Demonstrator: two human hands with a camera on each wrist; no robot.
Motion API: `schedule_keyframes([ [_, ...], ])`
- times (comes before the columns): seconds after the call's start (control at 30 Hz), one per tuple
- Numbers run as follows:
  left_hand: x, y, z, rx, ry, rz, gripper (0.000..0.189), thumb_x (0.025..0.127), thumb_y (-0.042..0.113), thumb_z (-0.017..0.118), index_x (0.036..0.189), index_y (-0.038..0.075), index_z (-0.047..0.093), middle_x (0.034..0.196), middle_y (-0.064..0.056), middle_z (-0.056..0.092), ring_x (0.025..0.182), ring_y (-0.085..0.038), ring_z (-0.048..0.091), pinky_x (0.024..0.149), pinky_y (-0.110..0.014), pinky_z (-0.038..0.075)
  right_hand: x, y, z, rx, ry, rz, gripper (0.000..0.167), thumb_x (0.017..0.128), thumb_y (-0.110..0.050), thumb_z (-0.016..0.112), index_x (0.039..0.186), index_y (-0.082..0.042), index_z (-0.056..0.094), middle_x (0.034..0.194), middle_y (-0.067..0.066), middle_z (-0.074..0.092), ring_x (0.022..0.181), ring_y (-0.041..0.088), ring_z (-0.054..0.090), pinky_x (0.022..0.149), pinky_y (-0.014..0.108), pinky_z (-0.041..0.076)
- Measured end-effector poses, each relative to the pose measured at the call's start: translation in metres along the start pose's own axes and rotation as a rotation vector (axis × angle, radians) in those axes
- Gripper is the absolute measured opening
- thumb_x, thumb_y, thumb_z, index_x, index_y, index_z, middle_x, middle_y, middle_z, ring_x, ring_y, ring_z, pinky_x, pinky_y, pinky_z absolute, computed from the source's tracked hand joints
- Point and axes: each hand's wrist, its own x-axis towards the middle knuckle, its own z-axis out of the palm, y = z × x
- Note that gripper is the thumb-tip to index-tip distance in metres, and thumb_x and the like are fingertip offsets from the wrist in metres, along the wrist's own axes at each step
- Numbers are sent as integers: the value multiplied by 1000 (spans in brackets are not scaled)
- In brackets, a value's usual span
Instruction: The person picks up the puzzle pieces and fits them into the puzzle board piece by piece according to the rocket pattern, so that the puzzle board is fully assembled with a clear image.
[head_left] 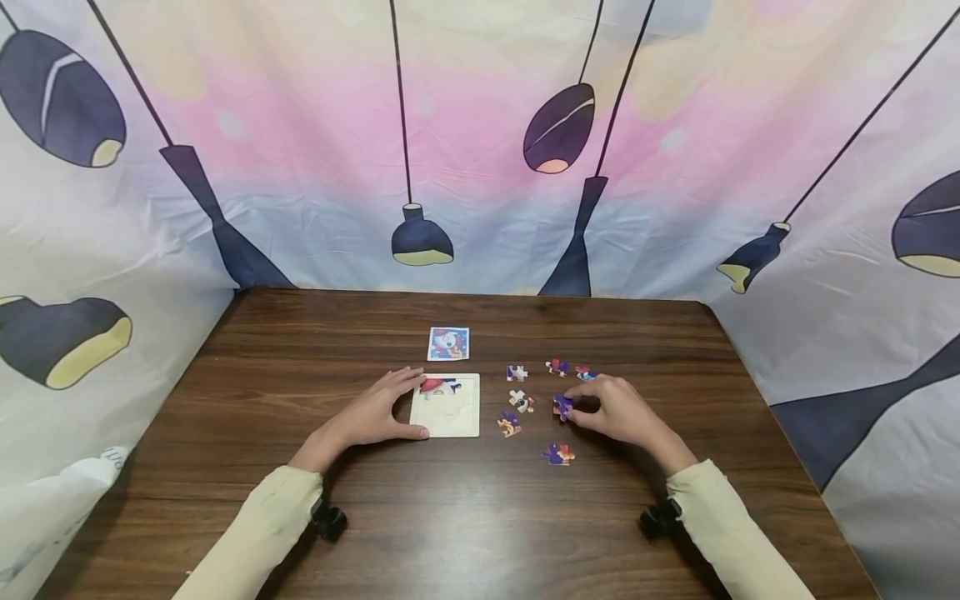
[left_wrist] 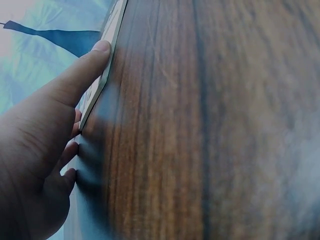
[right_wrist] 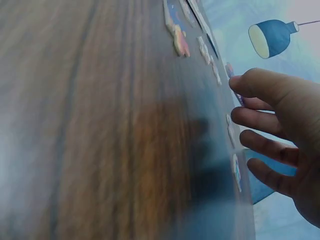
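My left hand [head_left: 378, 410] spans the left side of a white puzzle tray [head_left: 444, 419], thumb on its near left corner and forefinger at its far left corner. In the left wrist view the thumb [left_wrist: 101, 47] lies on the tray's edge. A few joined pieces with a red patch [head_left: 435, 386] fill the tray's far part. To the right, my right hand [head_left: 617, 408] pinches a purple jigsaw piece [head_left: 562, 407] between thumb and forefinger. Its other fingers [right_wrist: 267, 145] are spread apart in the right wrist view.
Between tray and right hand lie loose pieces: a white one [head_left: 517, 373], one with an eye [head_left: 521, 402] and a purple-orange one [head_left: 509, 424]. Others lie behind the hand [head_left: 557, 367] and nearer me [head_left: 558, 454]. A picture card [head_left: 448, 343] lies behind the tray on the wooden table [head_left: 300, 350].
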Motion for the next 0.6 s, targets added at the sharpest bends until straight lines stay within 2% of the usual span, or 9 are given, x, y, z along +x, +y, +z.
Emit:
schedule_keyframes([
  [0.27, 0, 0, 1, 5, 2, -1, 105, 78, 66, 79, 158, 10, 40, 165, -13, 33, 153, -44, 22, 118, -68, 24, 21, -12, 2, 23, 25, -24, 27, 89, -27, 80, 112, -14, 80, 106, 0, 78, 101, 21, 70, 89, 48, 57],
  [0.43, 0, 0, 1, -1, -1, -7, 105, 78, 66, 80, 158, 10, 41, 165, -13, 32, 153, -44, 22, 119, -68, 23, 35, -19, 7, 35, 26, -65, 27, 90, -29, 79, 113, -15, 80, 104, -2, 78, 95, 18, 68, 81, 43, 57],
  [0.6, 0, 1, 0, -8, 1, -7, 104, 79, 63, 81, 157, 9, 41, 165, -13, 33, 153, -44, 22, 119, -68, 23, 51, -28, 13, 41, 26, -94, 27, 91, -30, 78, 113, -15, 80, 106, -1, 78, 97, 18, 69, 83, 42, 57],
])
